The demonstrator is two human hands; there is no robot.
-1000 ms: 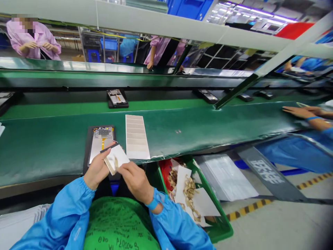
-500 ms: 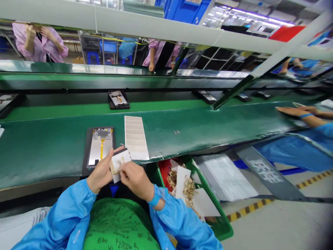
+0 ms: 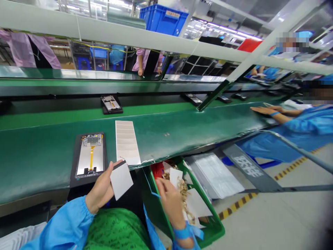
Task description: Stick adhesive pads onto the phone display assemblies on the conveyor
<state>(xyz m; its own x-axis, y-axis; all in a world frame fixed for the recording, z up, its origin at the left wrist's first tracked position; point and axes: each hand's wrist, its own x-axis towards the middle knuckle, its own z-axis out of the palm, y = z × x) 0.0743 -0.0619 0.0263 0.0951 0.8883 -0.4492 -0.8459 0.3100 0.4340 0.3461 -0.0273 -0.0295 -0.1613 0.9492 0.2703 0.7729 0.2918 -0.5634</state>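
My left hand (image 3: 102,189) grips a flat, pale grey pouch battery (image 3: 121,181) by its left edge; a dark strip and a thin wire show at its upper end. My right hand (image 3: 169,198) is over the green bin (image 3: 217,231), its fingers loosely apart, with nothing visible in them. Beyond my left hand, an opened tablet (image 3: 90,156) with a silver inside and an orange ribbon cable lies in a black tray on the green bench (image 3: 166,121). To the tablet's right lies a white sheet of pale adhesive strips (image 3: 127,142).
Paper scraps and curled tan strips (image 3: 183,192) fill the bin. A conveyor carries another opened tablet (image 3: 111,104). A slanted post (image 3: 215,93) rises from the bench. On the right are a co-worker's hands (image 3: 265,110) and a metal chair frame (image 3: 293,149).
My right hand has left the battery and moved right, over the bin. The tan strip seen on the battery is gone from its face. The camera view has shifted slightly.
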